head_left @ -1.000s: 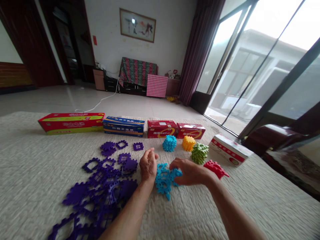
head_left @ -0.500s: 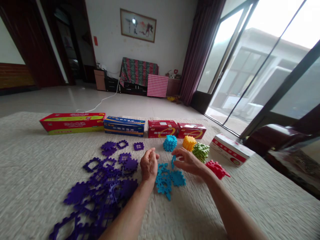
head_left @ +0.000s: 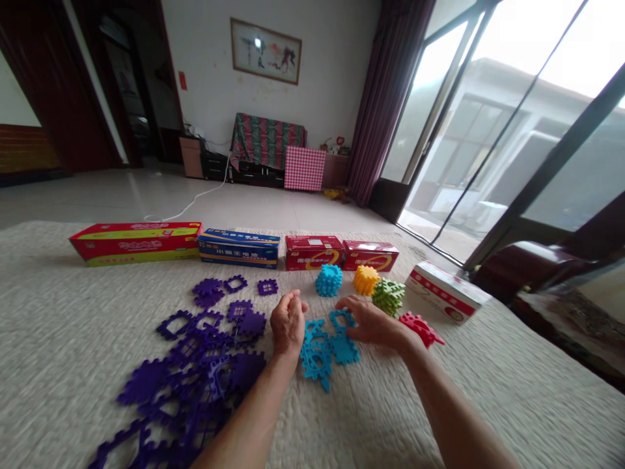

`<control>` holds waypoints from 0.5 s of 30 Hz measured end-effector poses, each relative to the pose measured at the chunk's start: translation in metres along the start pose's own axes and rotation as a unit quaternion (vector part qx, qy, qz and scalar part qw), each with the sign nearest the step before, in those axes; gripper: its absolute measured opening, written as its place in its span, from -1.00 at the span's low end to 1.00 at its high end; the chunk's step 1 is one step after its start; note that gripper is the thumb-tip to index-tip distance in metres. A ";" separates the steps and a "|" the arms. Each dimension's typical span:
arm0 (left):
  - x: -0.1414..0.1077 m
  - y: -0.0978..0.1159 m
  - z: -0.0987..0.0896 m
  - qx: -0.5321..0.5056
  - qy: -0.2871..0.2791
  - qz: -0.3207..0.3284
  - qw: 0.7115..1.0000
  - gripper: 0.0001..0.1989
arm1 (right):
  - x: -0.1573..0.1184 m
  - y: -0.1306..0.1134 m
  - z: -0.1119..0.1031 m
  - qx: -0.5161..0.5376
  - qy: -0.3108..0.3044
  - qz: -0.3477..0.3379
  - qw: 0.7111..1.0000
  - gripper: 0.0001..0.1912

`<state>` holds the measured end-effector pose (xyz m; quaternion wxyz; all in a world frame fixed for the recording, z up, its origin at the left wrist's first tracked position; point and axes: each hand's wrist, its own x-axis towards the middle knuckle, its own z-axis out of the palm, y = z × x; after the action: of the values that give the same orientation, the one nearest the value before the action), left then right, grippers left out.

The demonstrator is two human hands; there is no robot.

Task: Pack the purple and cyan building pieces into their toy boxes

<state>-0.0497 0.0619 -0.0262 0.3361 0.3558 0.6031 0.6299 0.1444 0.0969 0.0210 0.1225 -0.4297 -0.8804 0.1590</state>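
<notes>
My right hand (head_left: 368, 320) is just above the mat, thumb and fingers apart around the right side of a light-blue square frame piece (head_left: 342, 318) that lies flat. Below that frame, a solid light-blue interlocking tile (head_left: 346, 350) lies beside a cluster of light-blue openwork tiles (head_left: 316, 355). My left hand (head_left: 288, 322) is to the left of this cluster with its fingers curled in; its palm side is hidden. Many purple interlocking tiles (head_left: 146, 381) spread on the left, partly covered by my left forearm.
Behind the hands stand stacks of blue (head_left: 329, 280), yellow (head_left: 366, 280) and green tiles (head_left: 388, 298), with red tiles (head_left: 418, 329) to the right. A red-green box (head_left: 141, 244), a blue box (head_left: 238, 247), two red boxes (head_left: 313, 253) and a white-red box (head_left: 446, 291) border the mat.
The light-blue frame piece, earlier on edge at my right fingertips, now lies flat. My right thumb and fingers have spread wider. My left hand keeps its curled shape; the view has shifted slightly.
</notes>
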 end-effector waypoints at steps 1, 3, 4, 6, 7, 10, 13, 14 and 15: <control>0.000 0.000 0.000 0.000 0.001 0.003 1.000 -0.65 | 0.000 -0.001 0.000 0.005 -0.003 -0.004 1.000 -0.51; 0.000 0.000 0.000 -0.001 0.002 0.006 1.000 -0.65 | 0.000 -0.001 0.000 0.012 -0.005 -0.011 1.000 -0.50; 0.000 0.000 0.000 0.000 0.003 0.006 1.000 -0.65 | 0.000 0.000 0.000 0.012 -0.006 -0.014 1.000 -0.51; 0.000 0.000 0.000 0.001 0.002 0.001 1.000 -0.66 | 0.000 0.001 0.001 0.006 -0.008 -0.018 1.000 -0.51; 0.000 0.000 0.000 0.001 0.001 -0.001 1.000 -0.66 | 0.001 0.001 0.002 0.003 -0.009 -0.021 1.000 -0.51; 0.000 0.001 0.000 0.000 0.000 0.001 1.000 -0.67 | 0.001 0.002 0.003 0.005 -0.017 -0.034 0.999 -0.51; 0.000 0.002 0.001 0.002 0.001 0.004 1.000 -0.68 | -0.001 0.000 -0.001 0.005 -0.017 -0.046 0.999 -0.59; 0.000 0.001 0.001 0.002 0.002 0.006 1.000 -0.68 | -0.002 -0.001 -0.003 0.009 -0.017 -0.046 0.999 -0.64; 0.001 0.001 0.001 0.002 0.002 0.007 1.000 -0.68 | -0.002 -0.002 -0.005 0.016 -0.016 -0.044 0.999 -0.70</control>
<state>-0.0494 0.0628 -0.0250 0.3300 0.3597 0.6021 0.6318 0.1456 0.0946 0.0260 0.1217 -0.3860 -0.8977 0.1743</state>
